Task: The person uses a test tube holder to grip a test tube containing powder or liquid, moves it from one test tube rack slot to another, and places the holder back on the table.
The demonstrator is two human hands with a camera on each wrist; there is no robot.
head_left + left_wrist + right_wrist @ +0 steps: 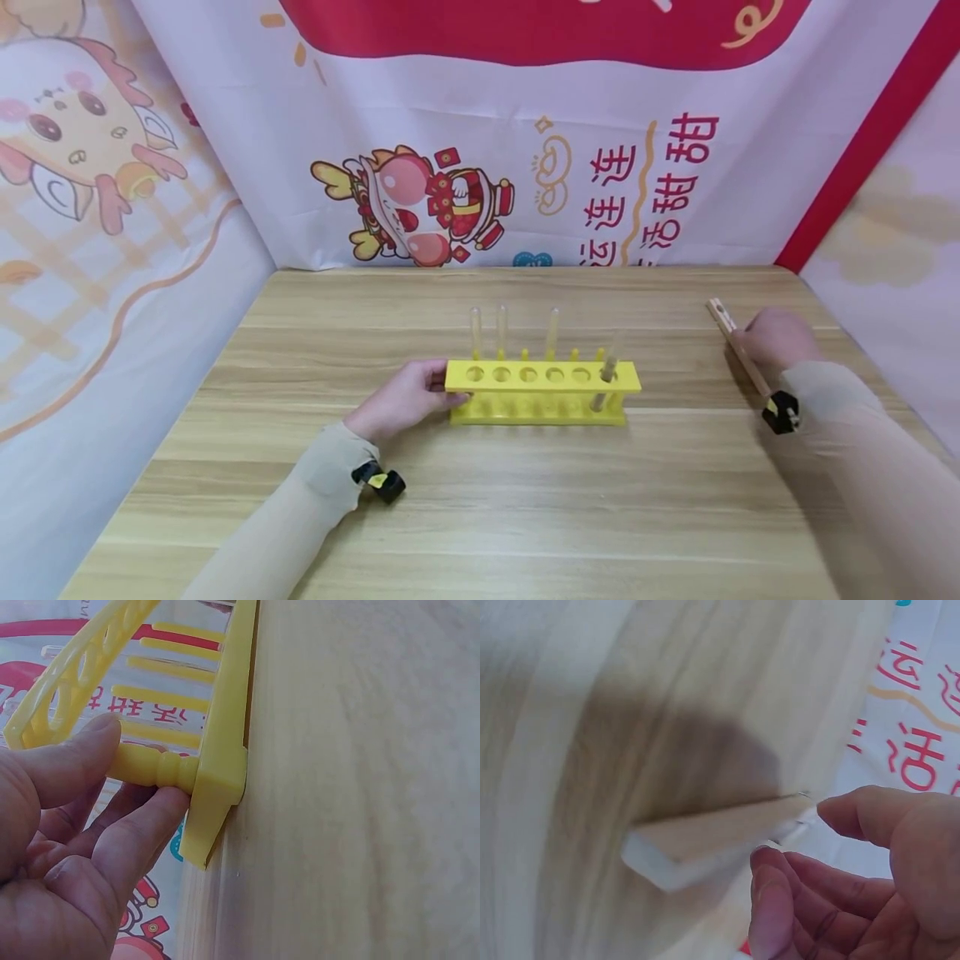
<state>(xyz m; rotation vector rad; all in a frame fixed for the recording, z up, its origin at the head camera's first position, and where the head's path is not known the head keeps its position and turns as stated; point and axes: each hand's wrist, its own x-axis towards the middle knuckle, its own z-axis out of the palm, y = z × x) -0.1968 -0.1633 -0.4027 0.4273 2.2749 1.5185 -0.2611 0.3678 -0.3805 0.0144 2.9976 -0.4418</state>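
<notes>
A yellow test tube rack (pixel 543 377) stands on the wooden table, and my left hand (pixel 405 398) grips it at its left end. In the left wrist view, the thumb and fingers (pixel 139 840) are around the rack's end post (pixel 146 765). One clear test tube (pixel 606 371) leans in the rightmost hole. Several clear tubes, such as this test tube (pixel 502 329), rise at the rack's rear pegs. At the right, my right hand (pixel 776 337) is beside a wooden test tube clamp (pixel 742 350). Its thumb and fingers (pixel 870 814) are spread about the clamp's far end; contact is unclear.
A printed white cloth (pixel 465 100) hangs behind the table (pixel 525 508), with further cloth panels along the left and right sides. Black wrist cameras sit on both forearms; the right one (pixel 782 412) is beside the near end of the clamp.
</notes>
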